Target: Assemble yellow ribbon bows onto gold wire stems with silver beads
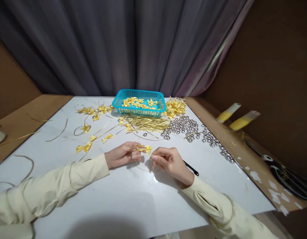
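Both hands rest on the white table top (133,199), close together near its middle. My left hand (121,155) pinches a small yellow ribbon bow (145,149) with a thin gold wire through it. My right hand (168,161) meets it from the right, its fingertips on the wire end beside the bow. Both arms wear cream sleeves.
A turquoise basket (140,103) of yellow bows stands at the back. Gold wires (146,124), silver beads (185,126) and loose bows (87,146) lie in front of it. A black pen (192,168) lies by my right wrist. Scissors (280,169) and two yellow rolls (238,118) sit at right.
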Available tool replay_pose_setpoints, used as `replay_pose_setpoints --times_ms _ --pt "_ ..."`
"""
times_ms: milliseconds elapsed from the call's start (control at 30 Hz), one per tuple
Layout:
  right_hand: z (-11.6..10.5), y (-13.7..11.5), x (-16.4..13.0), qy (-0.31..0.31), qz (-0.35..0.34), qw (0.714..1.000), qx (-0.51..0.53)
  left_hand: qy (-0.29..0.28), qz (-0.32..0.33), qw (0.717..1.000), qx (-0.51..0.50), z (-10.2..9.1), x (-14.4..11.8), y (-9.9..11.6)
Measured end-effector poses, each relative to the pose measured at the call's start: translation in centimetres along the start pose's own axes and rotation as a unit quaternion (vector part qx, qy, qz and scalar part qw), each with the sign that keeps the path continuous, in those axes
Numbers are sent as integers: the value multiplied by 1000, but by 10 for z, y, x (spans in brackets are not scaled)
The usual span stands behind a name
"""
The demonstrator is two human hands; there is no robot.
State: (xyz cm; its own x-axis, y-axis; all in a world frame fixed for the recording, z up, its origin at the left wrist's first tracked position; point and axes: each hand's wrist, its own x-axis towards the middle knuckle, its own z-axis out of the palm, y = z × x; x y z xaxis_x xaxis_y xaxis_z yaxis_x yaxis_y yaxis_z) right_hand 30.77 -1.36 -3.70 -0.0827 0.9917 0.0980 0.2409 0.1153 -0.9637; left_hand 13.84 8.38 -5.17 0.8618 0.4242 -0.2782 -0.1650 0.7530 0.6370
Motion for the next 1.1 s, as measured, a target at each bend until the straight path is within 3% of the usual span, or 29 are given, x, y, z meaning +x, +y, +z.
replay_pose_setpoints --times_ms 1100 --pt "6 0 -4 11 -7 1000 -14 7 29 999 43 2 0 0"
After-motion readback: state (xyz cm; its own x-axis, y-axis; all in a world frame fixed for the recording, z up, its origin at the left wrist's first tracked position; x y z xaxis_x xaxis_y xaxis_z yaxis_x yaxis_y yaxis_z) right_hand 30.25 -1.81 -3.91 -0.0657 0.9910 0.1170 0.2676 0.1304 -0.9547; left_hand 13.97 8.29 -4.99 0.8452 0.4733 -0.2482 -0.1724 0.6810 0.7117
